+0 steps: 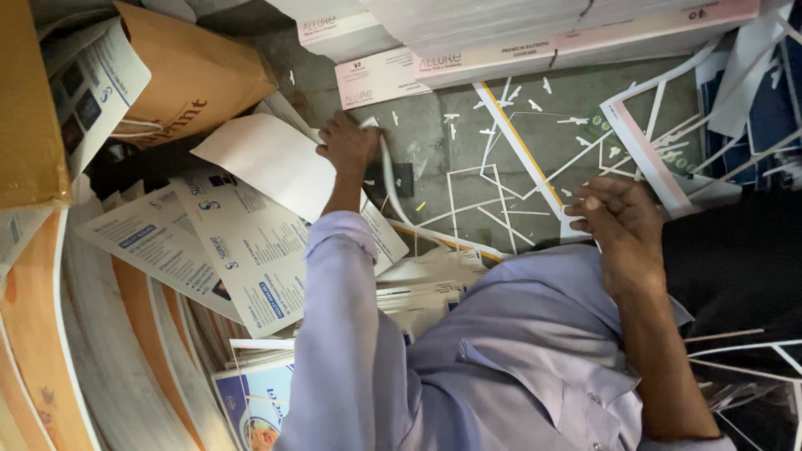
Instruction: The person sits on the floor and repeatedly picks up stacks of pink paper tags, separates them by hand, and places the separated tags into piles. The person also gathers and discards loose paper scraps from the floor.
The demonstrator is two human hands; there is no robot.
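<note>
My left hand [347, 144] reaches forward in a lilac sleeve. It is closed on the end of a thin white paper strip [391, 188] that curves back towards me. A blank white sheet [267, 163] lies just left of that hand and a small black object [399, 179] just right of it. My right hand [620, 227], forearm bare, pinches the end of white paper offcut strips [535, 179]. These strips spread over the grey floor [434, 134].
A brown paper bag [196, 75] sits at the upper left. Fanned stacks of printed leaflets [225, 242] fill the left side. Stacked white and pink cartons [501, 38] line the top. More offcut frames [668, 142] and dark blue sheets [764, 125] lie at the right.
</note>
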